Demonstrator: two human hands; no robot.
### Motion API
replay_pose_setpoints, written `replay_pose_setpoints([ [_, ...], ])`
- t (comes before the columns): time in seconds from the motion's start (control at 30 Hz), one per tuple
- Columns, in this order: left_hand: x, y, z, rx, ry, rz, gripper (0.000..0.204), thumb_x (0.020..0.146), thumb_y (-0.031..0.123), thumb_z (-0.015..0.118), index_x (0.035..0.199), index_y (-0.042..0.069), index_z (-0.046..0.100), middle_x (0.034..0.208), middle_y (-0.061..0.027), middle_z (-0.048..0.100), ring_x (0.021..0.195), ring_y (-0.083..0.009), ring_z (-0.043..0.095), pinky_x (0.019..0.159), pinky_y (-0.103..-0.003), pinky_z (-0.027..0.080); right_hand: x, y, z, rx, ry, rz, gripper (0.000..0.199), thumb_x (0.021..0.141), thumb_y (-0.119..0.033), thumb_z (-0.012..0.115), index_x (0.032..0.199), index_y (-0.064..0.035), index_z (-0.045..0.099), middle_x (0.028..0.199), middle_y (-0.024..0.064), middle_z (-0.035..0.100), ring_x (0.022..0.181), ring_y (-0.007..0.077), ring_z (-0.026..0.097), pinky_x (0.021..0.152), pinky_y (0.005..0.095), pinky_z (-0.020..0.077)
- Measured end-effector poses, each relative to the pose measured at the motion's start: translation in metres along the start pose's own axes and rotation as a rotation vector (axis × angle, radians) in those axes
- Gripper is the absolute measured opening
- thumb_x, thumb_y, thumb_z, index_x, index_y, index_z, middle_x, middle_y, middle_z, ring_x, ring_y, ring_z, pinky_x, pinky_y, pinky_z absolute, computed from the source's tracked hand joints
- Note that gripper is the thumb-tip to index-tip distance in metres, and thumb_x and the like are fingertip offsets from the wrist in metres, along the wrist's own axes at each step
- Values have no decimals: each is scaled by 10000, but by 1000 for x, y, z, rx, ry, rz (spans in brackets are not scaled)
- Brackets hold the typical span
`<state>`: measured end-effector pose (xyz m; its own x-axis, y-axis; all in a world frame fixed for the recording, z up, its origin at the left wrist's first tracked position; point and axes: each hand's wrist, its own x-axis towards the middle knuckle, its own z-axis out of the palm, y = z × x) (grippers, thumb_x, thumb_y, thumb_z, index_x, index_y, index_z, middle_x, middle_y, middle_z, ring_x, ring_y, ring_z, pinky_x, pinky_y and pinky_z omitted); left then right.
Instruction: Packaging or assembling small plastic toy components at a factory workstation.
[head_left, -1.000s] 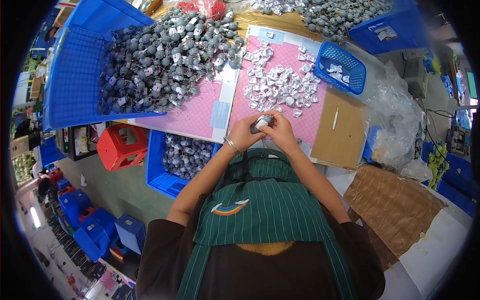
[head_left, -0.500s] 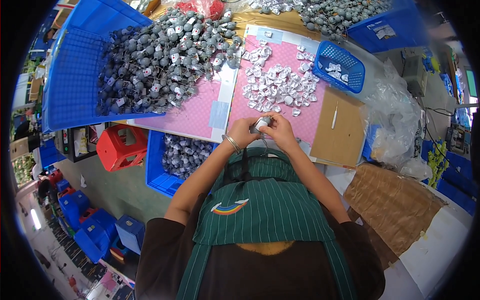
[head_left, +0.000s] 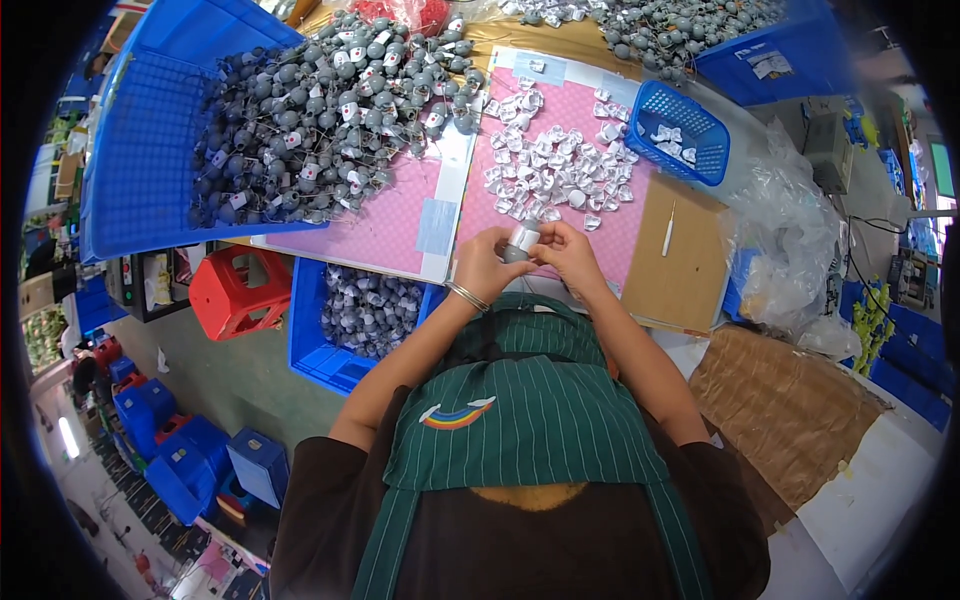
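Both my hands meet over the near edge of a pink mat (head_left: 380, 225). My left hand (head_left: 487, 265) and my right hand (head_left: 566, 255) together hold one small grey round part (head_left: 521, 242) with a white label on it. A silver bracelet sits on my left wrist. Just beyond my fingers lies a scatter of small white tags (head_left: 555, 172). A big heap of grey round parts (head_left: 320, 110) spills from a tipped blue crate (head_left: 140, 150) at the left.
A small blue basket (head_left: 683, 130) with a few white tags stands at the right of the mat. Below the table sit a blue bin of grey parts (head_left: 365, 315) and a red stool (head_left: 235, 292). Clear plastic bags (head_left: 790, 250) and brown cardboard (head_left: 790, 410) lie right.
My hands have stayed in the same spot; the fingers have only shifted slightly around the grey part.
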<state>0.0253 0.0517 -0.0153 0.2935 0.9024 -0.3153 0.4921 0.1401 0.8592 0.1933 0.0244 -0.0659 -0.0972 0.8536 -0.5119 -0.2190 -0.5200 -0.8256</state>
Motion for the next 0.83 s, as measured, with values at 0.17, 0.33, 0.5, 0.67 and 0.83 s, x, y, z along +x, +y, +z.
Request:
replay_pose_setpoints([
  [0.17, 1, -10, -3, -44, -48, 0, 452, 615, 160, 810, 993, -3, 624, 827, -131, 672, 727, -190, 651, 662, -300, 508, -1, 2, 9, 43, -39, -112, 250, 805, -47, 635, 1034, 19, 562, 918, 71, 625, 834, 132, 608, 663, 248, 498],
  [0.33, 13, -28, -1, 105, -186, 155, 439, 647, 159, 790, 1014, -13, 622, 832, -111, 675, 740, -172, 650, 684, -293, 510, -2, 13, 7, 125, 3, 83, 309, 786, -128, 685, 1019, 29, 558, 964, 86, 622, 855, 145, 612, 678, 270, 501],
  [0.5, 28, -118, 31, -202, -234, -181, 444, 632, 134, 757, 1014, -23, 595, 814, -126, 657, 695, -190, 638, 667, -312, 522, -6, 46, -31, -628, 117, -169, 426, 688, -222, 760, 1024, -34, 577, 978, 108, 597, 910, 244, 589, 750, 351, 484],
  [0.67, 45, -142, 42, 24, -208, -231, 548, 581, 239, 777, 1005, 0, 526, 891, -164, 631, 822, -263, 631, 706, -351, 508, -43, 54, -76, -1321, 173, -328, 495, 590, -232, 787, 1026, -95, 594, 995, 108, 546, 1001, 315, 506, 816, 407, 437],
  [0.83, 62, -114, 70, 466, -200, -233, 701, 583, 413, 779, 1081, 5, 502, 1011, -191, 609, 952, -343, 595, 823, -394, 471, -32, 113, -101, -1264, 210, -142, 563, 556, -194, 805, 1069, -111, 589, 1051, 112, 512, 1014, 302, 482, 880, 430, 383],
])
